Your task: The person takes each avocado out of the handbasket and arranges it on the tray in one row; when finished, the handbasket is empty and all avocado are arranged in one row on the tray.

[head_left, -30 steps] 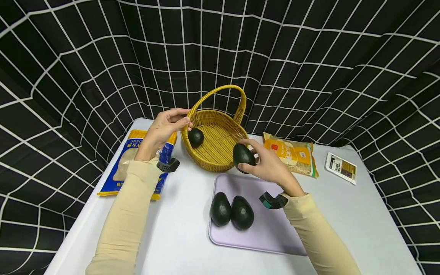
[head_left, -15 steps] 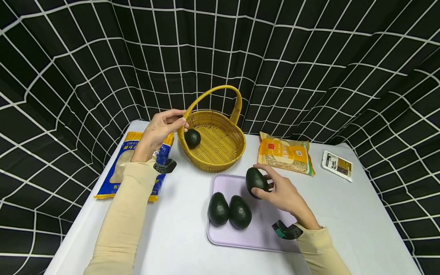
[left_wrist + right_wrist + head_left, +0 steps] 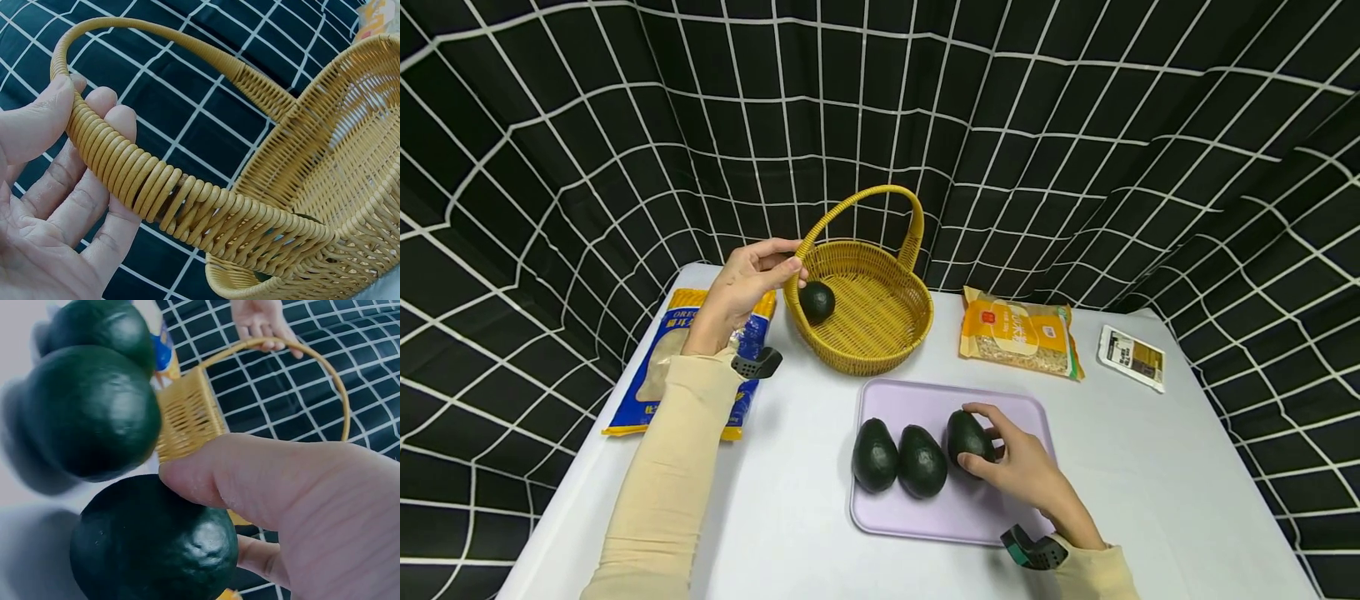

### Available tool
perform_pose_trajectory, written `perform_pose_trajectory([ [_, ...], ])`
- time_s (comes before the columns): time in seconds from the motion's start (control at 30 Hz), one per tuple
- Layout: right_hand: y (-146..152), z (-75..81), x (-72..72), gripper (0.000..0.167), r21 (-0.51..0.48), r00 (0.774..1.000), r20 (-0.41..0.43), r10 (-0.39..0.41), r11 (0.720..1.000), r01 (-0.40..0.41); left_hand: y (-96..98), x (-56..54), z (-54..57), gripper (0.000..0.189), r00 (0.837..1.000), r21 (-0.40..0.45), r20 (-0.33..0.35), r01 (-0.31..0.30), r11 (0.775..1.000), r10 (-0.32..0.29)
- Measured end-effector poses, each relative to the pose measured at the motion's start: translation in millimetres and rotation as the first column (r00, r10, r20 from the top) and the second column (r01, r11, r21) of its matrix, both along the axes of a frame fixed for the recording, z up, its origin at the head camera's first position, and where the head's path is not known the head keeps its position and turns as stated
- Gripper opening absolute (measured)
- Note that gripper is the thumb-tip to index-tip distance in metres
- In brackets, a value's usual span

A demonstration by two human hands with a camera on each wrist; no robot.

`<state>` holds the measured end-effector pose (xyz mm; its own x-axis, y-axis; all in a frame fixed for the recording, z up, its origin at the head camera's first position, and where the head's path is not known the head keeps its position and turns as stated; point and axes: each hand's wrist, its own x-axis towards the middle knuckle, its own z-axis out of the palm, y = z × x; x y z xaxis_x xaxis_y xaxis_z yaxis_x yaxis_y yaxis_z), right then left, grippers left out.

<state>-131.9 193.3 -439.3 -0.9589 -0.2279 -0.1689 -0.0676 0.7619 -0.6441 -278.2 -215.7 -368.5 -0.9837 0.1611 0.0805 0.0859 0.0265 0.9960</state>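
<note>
My left hand point(image 3: 741, 287) grips the handle of the yellow wicker basket point(image 3: 880, 350) on its left side; the left wrist view shows thumb and fingers around the handle point(image 3: 119, 162). One dark green avocado point(image 3: 817, 302) lies inside the basket at the left. Over the lilac tray point(image 3: 917, 525), my right hand point(image 3: 1018, 467) holds another avocado point(image 3: 967, 442) between thumb and fingers, at or just above the tray surface. Two more avocados, a left one point(image 3: 875, 456) and a right one point(image 3: 922, 462), lie side by side on the tray's left half.
A blue and yellow bag point(image 3: 655, 367) lies at the left, partly under the left forearm. An orange bag of grain point(image 3: 1021, 333) sits behind the tray, with a small white packet point(image 3: 1132, 358) to its right. Black cloth with a white grid point(image 3: 880, 100) hangs behind the table.
My right hand has carried its avocado from the basket's right rim back and down to the tray, right of the other two. My left hand keeps its hold on the handle.
</note>
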Motion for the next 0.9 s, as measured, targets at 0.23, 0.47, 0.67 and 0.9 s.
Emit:
perform_pose_trajectory([
  [0.23,0.1,-11.2,15.9,0.066,0.019,0.999,0.011,-0.032,0.999,0.032,0.0,-0.1,-1.0,0.039,1.000,-0.008,0.007,-0.008,1.000,0.008],
  [0.47,-4.3,-12.7,21.9,0.065,0.019,0.999,-0.006,-0.036,0.999,0.036,-2.1,0.1,-1.6,0.041,1.000,0.008,0.001,0.001,1.000,-0.001],
  [0.67,-4.7,-11.7,23.8,0.075,0.042,0.999,0.026,-0.027,0.999,0.026,-0.8,-0.4,-1.6,0.039,1.000,-0.005,0.001,-0.014,1.000,0.014],
  [0.9,-2.5,-8.6,24.9,0.088,0.068,1.000,0.028,0.002,0.998,-0.004,-0.7,-0.4,-1.7,0.040,1.000,-0.015,0.014,-0.024,1.000,0.024],
])
